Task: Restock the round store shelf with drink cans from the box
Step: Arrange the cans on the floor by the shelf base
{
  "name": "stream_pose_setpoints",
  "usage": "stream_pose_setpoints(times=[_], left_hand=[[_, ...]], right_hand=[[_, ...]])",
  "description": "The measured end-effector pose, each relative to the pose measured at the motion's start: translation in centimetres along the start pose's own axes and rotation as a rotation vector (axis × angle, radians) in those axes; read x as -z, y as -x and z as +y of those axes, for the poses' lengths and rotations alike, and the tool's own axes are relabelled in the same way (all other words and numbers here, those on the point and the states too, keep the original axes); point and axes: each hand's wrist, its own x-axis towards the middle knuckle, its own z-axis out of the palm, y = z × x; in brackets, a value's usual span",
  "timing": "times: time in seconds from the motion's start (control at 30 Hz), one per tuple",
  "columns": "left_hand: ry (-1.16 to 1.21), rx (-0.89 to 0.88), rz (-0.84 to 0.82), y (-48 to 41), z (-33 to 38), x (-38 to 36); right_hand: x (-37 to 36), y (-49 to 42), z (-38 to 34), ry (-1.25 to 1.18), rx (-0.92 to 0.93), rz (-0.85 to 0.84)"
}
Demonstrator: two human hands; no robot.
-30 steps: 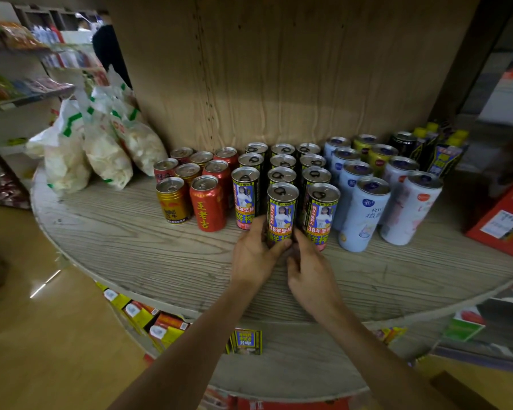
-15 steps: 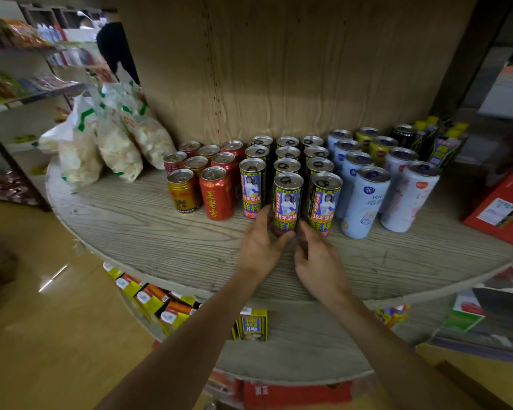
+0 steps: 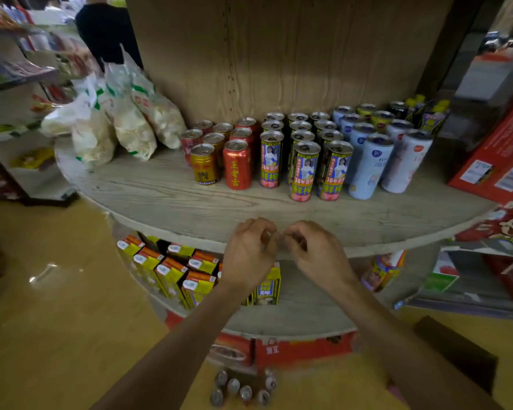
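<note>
The cans (image 3: 243, 389) at the bottom edge blur beyond my reading; the red carton (image 3: 504, 149) runs off the right edge; my left hand (image 3: 249, 255) hides part of a yellow carton (image 3: 268, 287) below.

Single head-worn wide-angle view, looking forward and down over the round shelf (image 3: 190, 208)

The camera sits close before the shelf's curved front edge, facing the wooden back panel (image 3: 279, 54); both forearms enter from the bottom edge, with the left hand (image 3: 249, 255) and right hand (image 3: 317, 255) near mid-frame; the cans (image 3: 305, 170) stand just beyond; the lower tier (image 3: 293, 315) and floor (image 3: 57, 321) show beneath.
</note>
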Motion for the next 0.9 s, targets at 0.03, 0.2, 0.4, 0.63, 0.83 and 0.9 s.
stream_pose_setpoints(times=[0.03, 0.2, 0.4, 0.63, 0.83, 0.9], left_hand=[[0.021, -0.012, -0.014, 1.1, -0.1, 0.6], [0.108, 0.009, -0.094, 8.0, -2.3, 1.3], [0.122, 0.128, -0.285, 16.2, -6.1, 0.1], [0.092, 0.236, -0.428, 22.6, -8.9, -1.9], [0.1, 0.271, -0.469, 27.0, -12.2, -7.1], [0.095, 0.329, -0.504, 28.7, -13.7, -9.9]], right_hand=[[-0.3, 1.0, -0.6, 0.007, -0.002, -0.01], [-3.2, 6.9, -2.4, -0.005, -0.11, -0.127], [-8.1, 14.4, -1.8, -0.022, -0.247, -0.344], [-11.6, 19.5, 0.4, -0.04, -0.332, -0.496], [-15.7, 23.3, 6.0, -0.093, -0.425, -0.579], [-17.9, 25.0, 8.7, -0.104, -0.462, -0.611]])
